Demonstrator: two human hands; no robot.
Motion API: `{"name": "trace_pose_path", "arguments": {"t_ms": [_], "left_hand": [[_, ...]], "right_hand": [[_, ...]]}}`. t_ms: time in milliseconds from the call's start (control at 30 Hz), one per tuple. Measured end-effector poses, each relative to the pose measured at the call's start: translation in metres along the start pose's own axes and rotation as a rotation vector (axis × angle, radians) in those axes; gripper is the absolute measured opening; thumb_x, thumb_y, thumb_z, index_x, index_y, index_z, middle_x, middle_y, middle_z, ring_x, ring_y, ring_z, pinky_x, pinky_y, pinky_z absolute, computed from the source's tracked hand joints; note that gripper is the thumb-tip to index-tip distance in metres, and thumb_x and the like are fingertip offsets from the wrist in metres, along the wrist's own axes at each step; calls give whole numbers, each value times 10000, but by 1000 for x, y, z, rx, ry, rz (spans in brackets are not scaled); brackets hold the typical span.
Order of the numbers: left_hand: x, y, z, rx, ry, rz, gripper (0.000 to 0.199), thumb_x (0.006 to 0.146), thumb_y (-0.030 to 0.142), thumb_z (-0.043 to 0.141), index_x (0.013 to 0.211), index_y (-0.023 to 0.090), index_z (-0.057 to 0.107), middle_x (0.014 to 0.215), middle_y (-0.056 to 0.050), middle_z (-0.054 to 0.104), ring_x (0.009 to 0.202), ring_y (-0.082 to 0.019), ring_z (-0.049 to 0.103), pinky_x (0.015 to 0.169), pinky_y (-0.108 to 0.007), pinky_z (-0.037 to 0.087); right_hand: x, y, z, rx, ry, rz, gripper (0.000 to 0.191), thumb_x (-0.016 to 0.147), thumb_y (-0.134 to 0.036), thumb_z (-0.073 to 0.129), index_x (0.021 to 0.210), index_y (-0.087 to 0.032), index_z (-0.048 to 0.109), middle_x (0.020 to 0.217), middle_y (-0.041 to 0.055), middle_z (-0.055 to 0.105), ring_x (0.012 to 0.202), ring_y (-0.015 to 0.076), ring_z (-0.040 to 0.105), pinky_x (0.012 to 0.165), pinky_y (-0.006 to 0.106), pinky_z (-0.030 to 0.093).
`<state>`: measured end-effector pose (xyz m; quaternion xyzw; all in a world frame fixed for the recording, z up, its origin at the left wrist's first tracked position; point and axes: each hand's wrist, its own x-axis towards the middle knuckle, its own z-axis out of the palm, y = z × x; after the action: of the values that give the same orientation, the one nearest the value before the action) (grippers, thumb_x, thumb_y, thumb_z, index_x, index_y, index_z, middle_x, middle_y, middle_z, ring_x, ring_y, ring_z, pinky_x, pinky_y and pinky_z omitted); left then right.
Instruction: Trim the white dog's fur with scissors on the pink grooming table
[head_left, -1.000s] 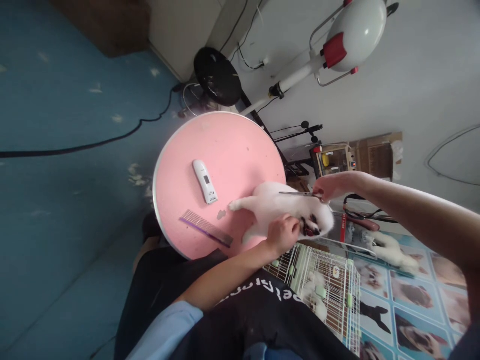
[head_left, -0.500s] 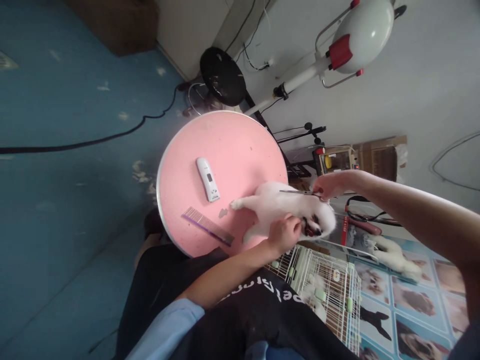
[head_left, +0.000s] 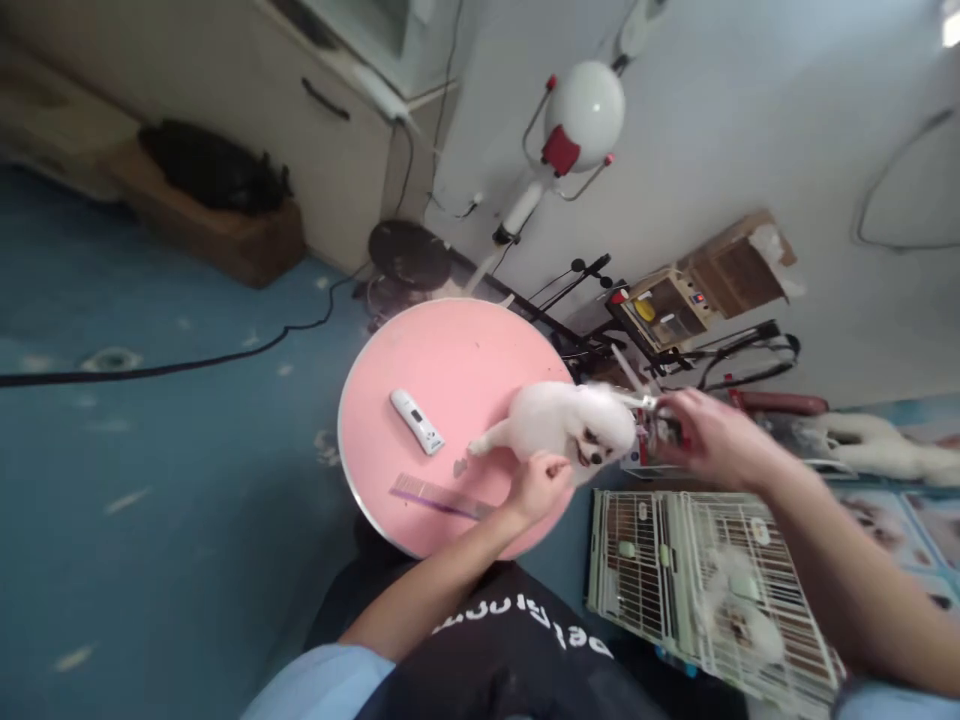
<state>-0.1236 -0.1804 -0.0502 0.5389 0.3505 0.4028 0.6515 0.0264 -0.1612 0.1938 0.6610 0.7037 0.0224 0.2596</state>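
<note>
Head camera, watched from my remote desk. I find the white dog point(head_left: 551, 415) on the round pink table point(head_left: 457, 350), close to the right rim; in this view its head shows past that rim, and one leg stretches out across the top toward the left.

Right hand point(head_left: 709, 435): fingers closed around the handles of a pair of scissors point(head_left: 648, 402). The blades stand spread in a V, just beside the dog's head; I cannot tell whether the lower blade meets its coat.

Left hand point(head_left: 536, 490): fingers curled in at the dog's front, just below its face. I cannot tell whether they are clamped on hair.

Also on the table I note a white clipper point(head_left: 417, 422) lying left of the dog, a purple-backed comb point(head_left: 442, 497) with its right end near the left forearm, and a small grey patch point(head_left: 460, 466) between these and the dog's paw.

Surroundings: wire cage point(head_left: 716, 600) on the right with white fur inside, black stool point(head_left: 410, 255) beyond the table
</note>
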Motion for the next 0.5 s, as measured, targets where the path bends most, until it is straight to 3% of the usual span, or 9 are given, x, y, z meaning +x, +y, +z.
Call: {"name": "trace_pose_path", "arguments": {"t_ms": [67,133,267,367,500], "left_hand": [[-20,-5,-12,-109,-160,-66,166,731,267,667,817,135,716,698,-37,634,646,-143,535,625,-267,419],[-41,-9,-23,-138,-294,-151,218,691,334,691,749,125,681,623,-9,577,588,-119,482,565,-243,372],[-79,-17,-41,-4,-368,-286,347,709,440,603,536,162,489,515,28,431,518,-94,376,498,-231,264],[-98,-23,-51,123,-354,-321,313,697,420,537,524,178,441,515,36,386,526,-96,352,509,-237,249],[-109,-18,-74,260,-245,-253,293,694,402,495,516,198,385,527,35,367,558,-110,370,541,-243,279]], "right_hand": [[-56,-27,41,159,18,25,366,814,-391,581,1130,-206,587,1085,98,627,963,238,611,854,351,475],[-95,-64,88,271,-7,78,389,784,-312,588,1153,-190,575,1083,105,616,980,251,595,884,374,465],[-134,-133,158,449,-51,175,390,770,-293,579,1139,-168,575,1064,115,595,1003,265,568,913,387,437],[-146,-168,177,535,-59,188,390,749,-310,591,1114,-170,581,1037,103,581,979,261,553,905,386,422],[-154,-193,180,669,-43,144,411,688,-350,647,1058,-178,595,1018,92,575,959,267,534,905,405,409]]}}
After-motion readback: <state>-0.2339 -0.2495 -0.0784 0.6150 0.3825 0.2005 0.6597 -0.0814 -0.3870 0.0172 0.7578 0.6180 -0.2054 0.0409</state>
